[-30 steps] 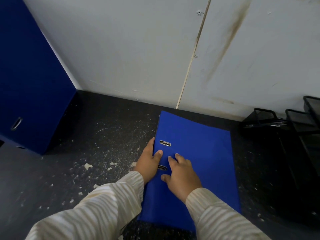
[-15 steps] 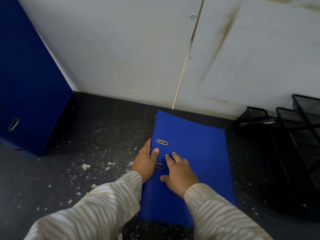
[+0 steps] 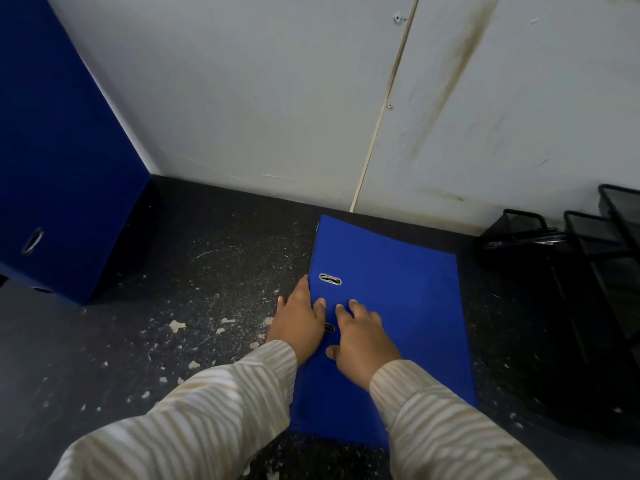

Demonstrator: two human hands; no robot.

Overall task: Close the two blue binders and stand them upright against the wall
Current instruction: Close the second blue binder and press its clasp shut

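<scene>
The left hand point(image 3: 298, 323) is gripping the spine edge of the lying binder point(image 3: 398, 306): its thumb is resting on top of the blue cover while the fingers are reaching down over the left side. The right hand point(image 3: 363, 341) is lying just beside it on the cover, palm down, fingers spread and only lightly bent, pressing rather than grasping. The two hands are almost touching. Between them a metal-rimmed slot point(image 3: 329, 328) is peeking out, half hidden, and a second slot point(image 3: 330, 279) is showing in full just beyond the left thumb. Both arms are wearing striped sleeves point(image 3: 194, 420) in cream and tan.

The lying binder is closed and is resting flat on the dark surface point(image 3: 207, 289), with its far end coming close to the foot of the wall point(image 3: 277, 98) and its near end running toward the person. The surface around it is showing pale flecks and scuffs, thickest to the left of the hands.

Well apart on the left, the standing binder point(image 3: 62, 150) is rising upright in the corner, its back to the wall, with a metal ring hole point(image 3: 33, 240) low on its spine. The wall is looking off-white, with a thin vertical strip point(image 3: 381, 116) running down it to a spot just behind the lying binder, and a brown streak point(image 3: 446, 81) slanting beside that strip. On the right, black wire trays point(image 3: 588, 254) are sitting against the wall, near the lying binder but not touching it.
</scene>
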